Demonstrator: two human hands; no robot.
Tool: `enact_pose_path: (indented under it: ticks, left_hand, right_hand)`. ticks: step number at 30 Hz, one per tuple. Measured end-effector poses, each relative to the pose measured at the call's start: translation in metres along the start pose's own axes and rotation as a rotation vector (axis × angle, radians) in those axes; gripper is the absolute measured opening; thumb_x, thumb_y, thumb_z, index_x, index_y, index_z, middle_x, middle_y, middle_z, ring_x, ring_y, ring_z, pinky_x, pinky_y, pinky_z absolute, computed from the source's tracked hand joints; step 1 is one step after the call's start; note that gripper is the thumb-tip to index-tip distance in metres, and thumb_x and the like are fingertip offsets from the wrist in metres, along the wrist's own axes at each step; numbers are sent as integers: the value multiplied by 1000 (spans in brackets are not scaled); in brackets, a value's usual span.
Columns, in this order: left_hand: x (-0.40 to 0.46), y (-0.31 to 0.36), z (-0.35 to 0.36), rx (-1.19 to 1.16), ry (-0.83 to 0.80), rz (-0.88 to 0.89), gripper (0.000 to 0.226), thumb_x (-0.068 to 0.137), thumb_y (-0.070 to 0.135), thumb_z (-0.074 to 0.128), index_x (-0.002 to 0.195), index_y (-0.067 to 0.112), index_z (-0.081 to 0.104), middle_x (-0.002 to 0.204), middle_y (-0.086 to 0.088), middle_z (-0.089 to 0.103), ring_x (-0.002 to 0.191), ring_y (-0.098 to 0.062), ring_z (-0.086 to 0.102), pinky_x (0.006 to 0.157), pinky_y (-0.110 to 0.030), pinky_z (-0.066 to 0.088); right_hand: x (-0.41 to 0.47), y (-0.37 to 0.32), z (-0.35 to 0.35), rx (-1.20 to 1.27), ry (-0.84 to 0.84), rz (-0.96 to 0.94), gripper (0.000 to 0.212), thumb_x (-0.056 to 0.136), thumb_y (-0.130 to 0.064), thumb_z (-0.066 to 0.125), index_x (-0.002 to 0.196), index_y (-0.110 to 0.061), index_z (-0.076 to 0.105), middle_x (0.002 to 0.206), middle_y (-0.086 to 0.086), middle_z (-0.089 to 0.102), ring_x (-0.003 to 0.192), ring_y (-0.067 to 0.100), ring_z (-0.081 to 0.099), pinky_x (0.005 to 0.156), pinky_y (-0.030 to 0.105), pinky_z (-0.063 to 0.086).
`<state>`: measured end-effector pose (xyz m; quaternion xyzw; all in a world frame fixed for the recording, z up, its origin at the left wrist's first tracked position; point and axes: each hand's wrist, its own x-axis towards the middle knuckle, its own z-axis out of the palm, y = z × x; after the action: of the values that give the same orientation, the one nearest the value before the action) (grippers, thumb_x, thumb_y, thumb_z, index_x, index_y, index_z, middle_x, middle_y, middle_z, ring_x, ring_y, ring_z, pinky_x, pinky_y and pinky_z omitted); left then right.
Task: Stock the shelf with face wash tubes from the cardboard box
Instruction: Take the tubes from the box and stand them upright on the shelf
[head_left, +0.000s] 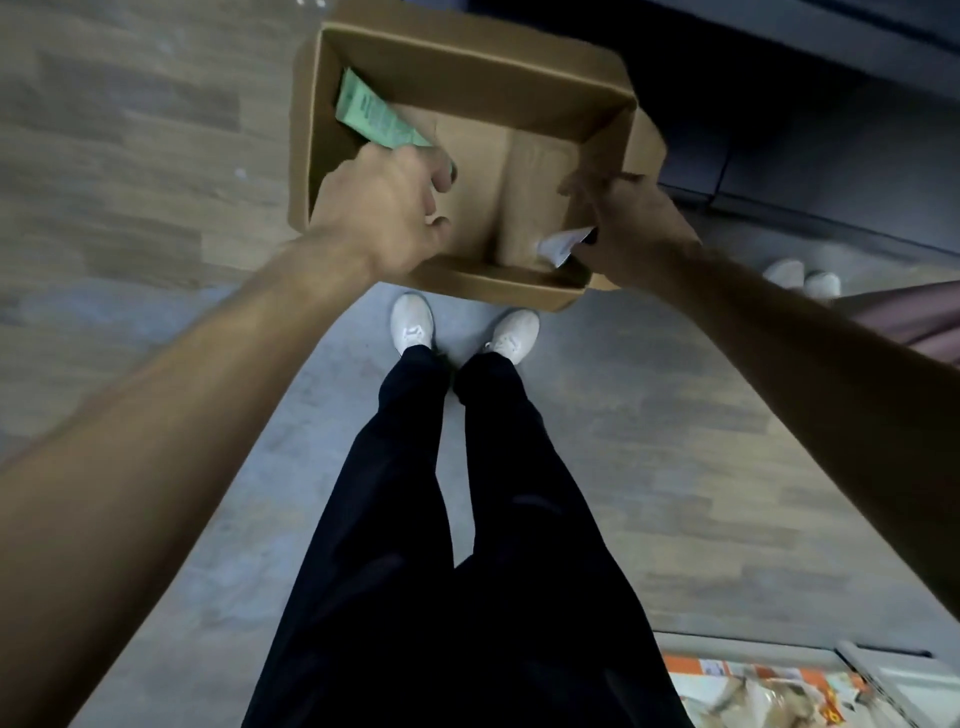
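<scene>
Looking straight down now: my left hand (400, 208) is inside the cardboard box (467, 67), fingers curled round the lower end of a green face wash tube (371, 114) that lies slanted in the box's far left corner. My right hand (631, 234) grips the box's right wall at the near corner, thumb inside, holding the box up in front of me, and a scrap of white paper (561, 244) is pinched under that thumb against the cardboard. The rest of the box floor shows bare brown card. Below the box, my white shoes (413, 322) and black trousers stand on the grey wood-look floor (130, 130). Orange packets (753, 691) sit at the bottom right corner.
</scene>
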<state>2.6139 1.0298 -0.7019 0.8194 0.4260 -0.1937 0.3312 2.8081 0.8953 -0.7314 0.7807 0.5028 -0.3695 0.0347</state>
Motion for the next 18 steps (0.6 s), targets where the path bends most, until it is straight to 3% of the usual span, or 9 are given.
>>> enact_pose_path:
  ticks: [5, 8, 13, 18]
  left_hand:
    - [17, -14, 29, 29, -34, -5, 28, 83, 29, 69, 109, 25, 62, 95, 5, 72, 98, -18, 64, 84, -35, 53]
    - [25, -28, 45, 34, -48, -47, 28, 80, 32, 68, 107, 28, 62, 98, 2, 71, 99, -23, 65, 85, -39, 55]
    - [35, -44, 57, 61, -69, -83, 34, 81, 35, 66, 114, 28, 58, 106, -3, 68, 101, -28, 64, 86, -43, 54]
    - [51, -60, 52, 195, 85, -93, 46, 84, 26, 66, 127, 17, 53, 120, -11, 57, 108, -33, 56, 89, -41, 49]
  right_hand:
    - [24, 7, 26, -246, -38, -116, 41, 89, -19, 64, 128, -21, 53, 124, 11, 58, 113, 33, 54, 90, 38, 45]
    - [37, 4, 32, -312, -34, -114, 33, 93, -17, 55, 127, -18, 55, 123, 14, 58, 111, 35, 55, 89, 40, 46]
    - [55, -1, 40, -200, 21, -53, 26, 95, -16, 53, 120, -17, 58, 114, 13, 63, 101, 35, 60, 77, 36, 42]
    - [66, -6, 45, -59, -40, -42, 27, 87, -10, 67, 113, -16, 63, 111, 11, 66, 99, 30, 62, 84, 41, 51]
